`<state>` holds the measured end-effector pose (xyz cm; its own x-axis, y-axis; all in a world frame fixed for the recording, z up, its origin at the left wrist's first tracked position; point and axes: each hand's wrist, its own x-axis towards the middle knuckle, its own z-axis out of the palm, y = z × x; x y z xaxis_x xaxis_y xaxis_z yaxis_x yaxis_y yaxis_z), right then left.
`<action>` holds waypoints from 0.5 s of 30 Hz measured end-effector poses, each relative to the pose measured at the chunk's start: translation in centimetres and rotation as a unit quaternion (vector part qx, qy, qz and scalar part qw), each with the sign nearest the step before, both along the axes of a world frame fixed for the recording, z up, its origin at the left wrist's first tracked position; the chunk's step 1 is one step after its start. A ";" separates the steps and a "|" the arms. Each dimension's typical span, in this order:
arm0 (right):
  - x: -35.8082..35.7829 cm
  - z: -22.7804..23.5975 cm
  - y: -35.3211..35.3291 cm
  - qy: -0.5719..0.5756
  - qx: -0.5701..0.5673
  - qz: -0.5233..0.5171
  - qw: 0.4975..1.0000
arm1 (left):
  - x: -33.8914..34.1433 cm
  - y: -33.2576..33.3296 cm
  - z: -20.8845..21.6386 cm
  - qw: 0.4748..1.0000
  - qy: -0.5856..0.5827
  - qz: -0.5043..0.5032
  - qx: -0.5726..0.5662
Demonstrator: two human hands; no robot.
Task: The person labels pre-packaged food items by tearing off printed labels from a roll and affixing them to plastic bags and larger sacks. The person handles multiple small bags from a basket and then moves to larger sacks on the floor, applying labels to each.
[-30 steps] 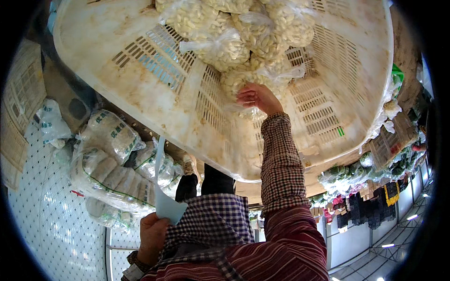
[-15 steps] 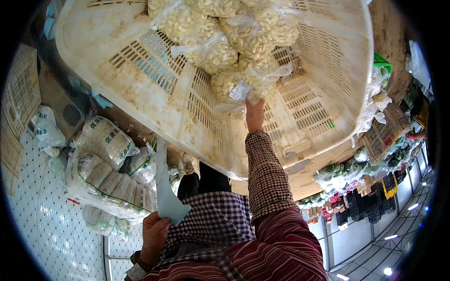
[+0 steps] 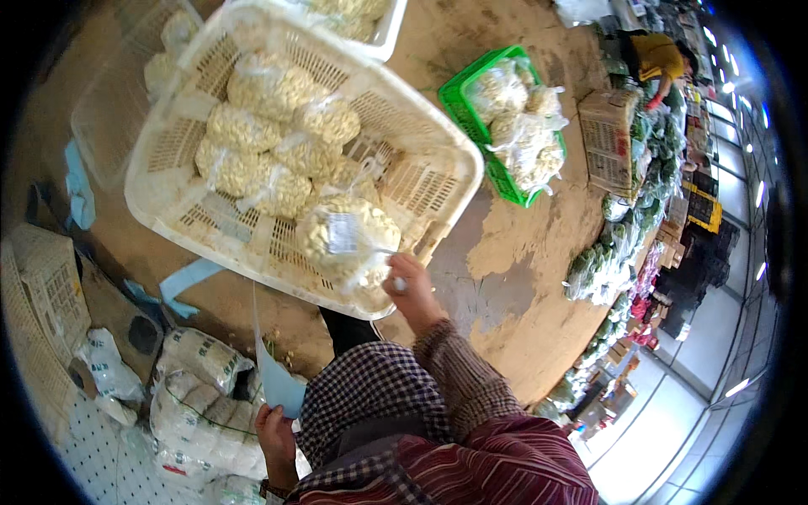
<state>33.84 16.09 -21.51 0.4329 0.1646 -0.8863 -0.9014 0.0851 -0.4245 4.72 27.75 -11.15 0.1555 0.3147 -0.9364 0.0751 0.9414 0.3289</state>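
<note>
My right hand (image 3: 410, 284) is closed on the gathered top of a clear plastic bag of garlic cloves (image 3: 370, 231), at the near end of a large cream basket (image 3: 202, 227). A white label (image 3: 342, 233) is on this bag. Beyond it, several similar bags (image 3: 273, 84) are heaped in the basket. My left hand (image 3: 276, 433), low and left of my checked apron, pinches a pale blue paper strip (image 3: 278, 383) whose narrow end hangs toward the basket's near side.
Right of the basket stands a green crate (image 3: 465, 101) with bagged pale goods. A white crate (image 3: 385, 38) touches the far side. Loose blue strips (image 3: 189, 282) litter the brown floor. Large packed sacks (image 3: 198, 412) lie at lower left. Far right, a person in yellow (image 3: 655, 55) bends over wrapped greens.
The view has swung and drawn back, so the whole basket shows. My right hand has gone from pressing on the labelled bag to gripping its top. My left hand still holds the strip.
</note>
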 end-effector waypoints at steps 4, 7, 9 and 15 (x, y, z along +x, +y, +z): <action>4.2 8.5 -7.0 -0.051 0.026 -0.150 0.987 | -0.6 -2.3 1.5 0.997 0.013 0.001 0.073; 11.2 13.9 -11.6 -0.220 0.072 -0.150 0.961 | -1.8 -3.9 3.6 0.990 -0.087 0.002 0.113; 16.4 16.7 -12.3 -0.299 0.079 -0.177 0.934 | -3.1 -5.0 5.7 0.986 -0.078 0.022 0.147; 22.5 14.7 -21.7 -0.602 -0.205 -0.018 0.772 | -6.8 -10.2 9.5 0.957 -0.168 0.008 0.237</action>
<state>56.31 -5.64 -6.77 0.9808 -0.0548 0.1873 0.1668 -0.2632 -0.9502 -2.09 17.53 -1.69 0.4133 0.6970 -0.5860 -0.1233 0.6804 0.7224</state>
